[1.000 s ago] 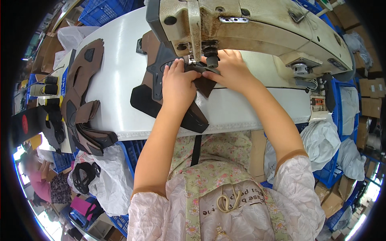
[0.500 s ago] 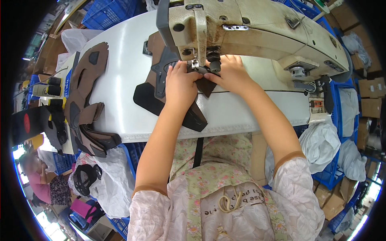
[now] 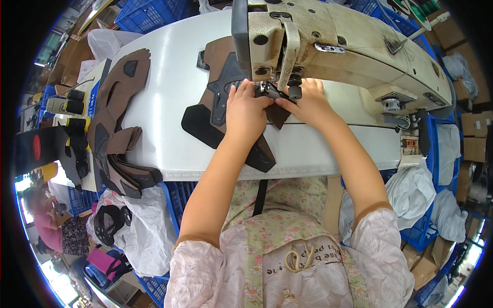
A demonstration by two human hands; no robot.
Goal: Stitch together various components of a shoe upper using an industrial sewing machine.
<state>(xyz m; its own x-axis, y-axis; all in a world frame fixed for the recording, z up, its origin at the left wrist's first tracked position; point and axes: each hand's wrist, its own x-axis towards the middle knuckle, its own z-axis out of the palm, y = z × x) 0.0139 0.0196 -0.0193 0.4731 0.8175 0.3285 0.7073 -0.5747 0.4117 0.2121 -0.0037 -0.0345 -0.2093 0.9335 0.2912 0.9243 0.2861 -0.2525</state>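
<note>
A brown and black cut panel (image 3: 220, 51) lies on the sewing machine's white bed, with a dark moulded overlay (image 3: 221, 105) and a wide black arm toward me. Its right end sits beneath the presser foot (image 3: 264, 87) of the sewing machine (image 3: 354, 43). My left hand (image 3: 245, 112) grips the panel just left of the foot, fingers pointing away and thumb at the edge. On the other side, my right hand (image 3: 310, 105) has its thumb on a dark brown flap (image 3: 279, 117); its fingertips are partly hidden behind the machine head. Both thumbs nearly meet before the needle.
Several similar brown pieces (image 3: 118, 97) lie stacked along the bed's left end. Thread spools (image 3: 76, 108) stand beyond them. Blue crates (image 3: 146, 15) and white plastic bags (image 3: 411, 192) surround the table. A person (image 3: 49, 220) sits at the far left.
The view has shifted slightly, so the machine, panel and hands appear further right. Both hands keep their hold beside the presser foot. The slim lever on the machine head now looks more slanted.
</note>
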